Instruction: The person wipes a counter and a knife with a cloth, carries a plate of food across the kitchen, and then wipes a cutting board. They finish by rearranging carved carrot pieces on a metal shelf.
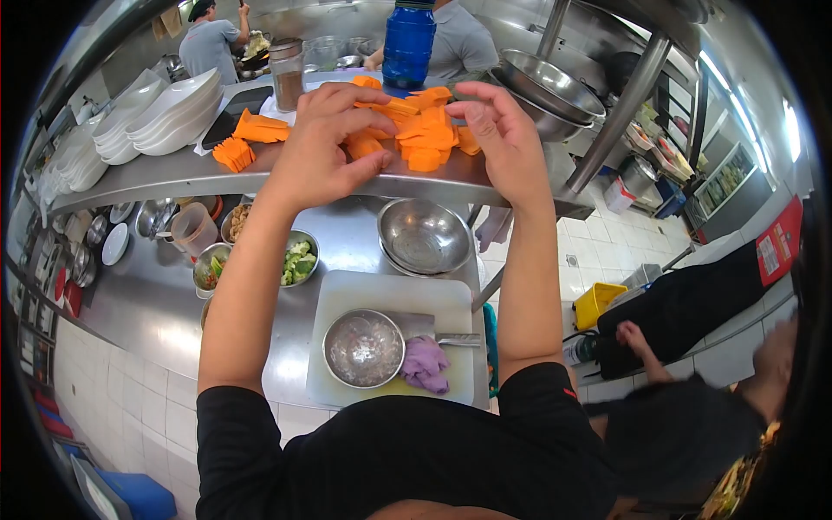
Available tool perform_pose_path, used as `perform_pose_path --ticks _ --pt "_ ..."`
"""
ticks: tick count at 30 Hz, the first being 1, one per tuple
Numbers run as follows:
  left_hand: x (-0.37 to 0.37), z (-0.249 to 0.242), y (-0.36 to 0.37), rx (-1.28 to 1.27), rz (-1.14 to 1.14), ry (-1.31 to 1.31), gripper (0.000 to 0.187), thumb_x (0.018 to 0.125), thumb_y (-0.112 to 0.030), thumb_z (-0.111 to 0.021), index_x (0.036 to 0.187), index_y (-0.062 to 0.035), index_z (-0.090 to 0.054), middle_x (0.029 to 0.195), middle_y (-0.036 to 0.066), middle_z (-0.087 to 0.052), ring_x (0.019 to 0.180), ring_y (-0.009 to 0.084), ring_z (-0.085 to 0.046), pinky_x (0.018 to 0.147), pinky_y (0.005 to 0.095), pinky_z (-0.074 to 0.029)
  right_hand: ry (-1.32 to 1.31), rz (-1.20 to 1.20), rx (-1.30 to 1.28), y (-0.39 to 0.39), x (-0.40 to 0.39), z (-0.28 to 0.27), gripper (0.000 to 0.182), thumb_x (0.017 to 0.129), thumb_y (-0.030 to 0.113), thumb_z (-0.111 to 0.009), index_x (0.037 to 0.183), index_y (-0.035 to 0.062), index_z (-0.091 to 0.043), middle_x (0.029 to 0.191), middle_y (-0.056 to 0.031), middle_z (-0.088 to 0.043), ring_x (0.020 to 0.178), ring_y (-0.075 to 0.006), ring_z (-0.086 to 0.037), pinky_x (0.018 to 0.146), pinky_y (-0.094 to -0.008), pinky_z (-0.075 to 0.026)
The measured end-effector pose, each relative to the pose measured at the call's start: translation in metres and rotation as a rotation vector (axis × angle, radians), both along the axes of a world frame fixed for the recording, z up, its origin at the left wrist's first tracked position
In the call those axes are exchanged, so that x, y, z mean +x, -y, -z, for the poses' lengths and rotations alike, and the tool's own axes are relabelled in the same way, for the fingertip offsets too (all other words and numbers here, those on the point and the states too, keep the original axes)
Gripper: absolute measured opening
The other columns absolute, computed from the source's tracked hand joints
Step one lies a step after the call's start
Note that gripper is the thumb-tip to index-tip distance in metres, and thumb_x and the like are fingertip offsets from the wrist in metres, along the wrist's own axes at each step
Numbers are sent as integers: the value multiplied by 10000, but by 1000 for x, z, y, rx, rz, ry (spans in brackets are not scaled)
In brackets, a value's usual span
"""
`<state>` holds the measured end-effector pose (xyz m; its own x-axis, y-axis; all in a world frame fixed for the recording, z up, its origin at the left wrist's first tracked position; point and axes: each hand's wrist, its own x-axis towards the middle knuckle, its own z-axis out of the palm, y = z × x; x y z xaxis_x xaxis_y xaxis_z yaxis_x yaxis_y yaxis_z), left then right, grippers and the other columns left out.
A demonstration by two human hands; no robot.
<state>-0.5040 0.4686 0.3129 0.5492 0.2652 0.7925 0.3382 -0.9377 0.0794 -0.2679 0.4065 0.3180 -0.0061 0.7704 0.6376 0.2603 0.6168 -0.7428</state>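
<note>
On the raised steel shelf [416, 178], a pile of orange carrot slices [426, 134] lies between my two hands. My left hand [329, 143] is at the pile's left side, fingers curved and spread, fingertips right at the slices. At the right side, my right hand [505, 139] has its thumb and fingers apart, close to the outer slices. Two smaller carrot bunches [260, 127] sit left of my left wrist. Below my forearms, a white cutting board [347, 295] bears a metal bowl [364, 348], a cleaver [458, 340] and a purple cloth [425, 364].
Stacked white dishes [178, 113], a spice jar [287, 74] and a blue container [408, 48] stand on the shelf. Metal bowls [425, 236] and a bowl of broccoli [299, 258] are underneath. One person [693, 433] is close at right; two others are beyond the shelf.
</note>
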Motion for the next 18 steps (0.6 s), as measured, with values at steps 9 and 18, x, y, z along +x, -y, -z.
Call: perform_pose_path --ticks 9,18 --pt "-1 -1 -2 -2 -4 54 226 700 -134 -740 916 -103 -678 1203 50 -615 1162 268 -508 1022 395 -322 245 74 242 -7 2 5 373 802 146 -732 1143 58 -608 978 -55 -680 924 -157 -628 858 -292 -481" --pt "-3 4 -10 -40 33 310 201 755 -94 -716 948 -68 -667 1123 86 -642 1077 253 -567 948 357 -406 252 130 143 -6 0 4 420 794 129 -753 1174 40 -597 1038 -44 -637 995 -141 -582 882 -284 -458"
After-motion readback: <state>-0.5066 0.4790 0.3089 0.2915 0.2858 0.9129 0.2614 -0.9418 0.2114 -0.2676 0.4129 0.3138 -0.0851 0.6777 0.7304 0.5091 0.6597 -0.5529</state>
